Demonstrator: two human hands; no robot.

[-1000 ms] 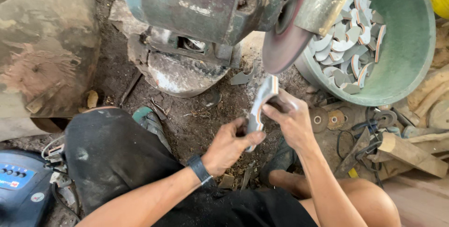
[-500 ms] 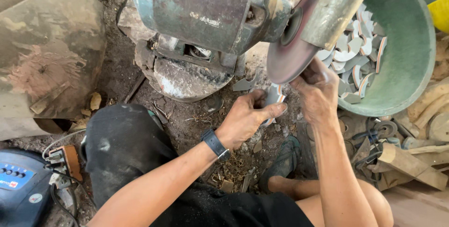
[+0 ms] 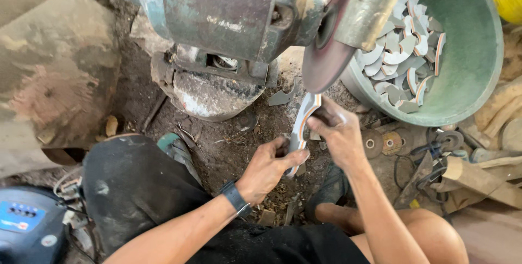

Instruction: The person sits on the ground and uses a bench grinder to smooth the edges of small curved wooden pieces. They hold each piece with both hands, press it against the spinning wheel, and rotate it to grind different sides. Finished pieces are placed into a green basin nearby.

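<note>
A curved flat metal blade (image 3: pixel 302 120) with an orange edge is held in both hands, its upper end just under the grinding wheel (image 3: pixel 326 57) of a bench grinder (image 3: pixel 228 14). My left hand (image 3: pixel 269 169) grips the blade's lower end. My right hand (image 3: pixel 337 133) holds its upper part near the wheel. Whether the blade touches the wheel I cannot tell.
A green basin (image 3: pixel 467 57) holding several similar curved blades stands at the right. Worn grinding discs (image 3: pixel 380 143) and cables lie beside my right arm. A blue device (image 3: pixel 24 223) sits at bottom left, a big stone slab (image 3: pixel 54 68) at left. Dirt and scraps cover the ground.
Both hands lifted the blade toward the wheel, then drew it back down a little, so it now sits just below the wheel's rim.
</note>
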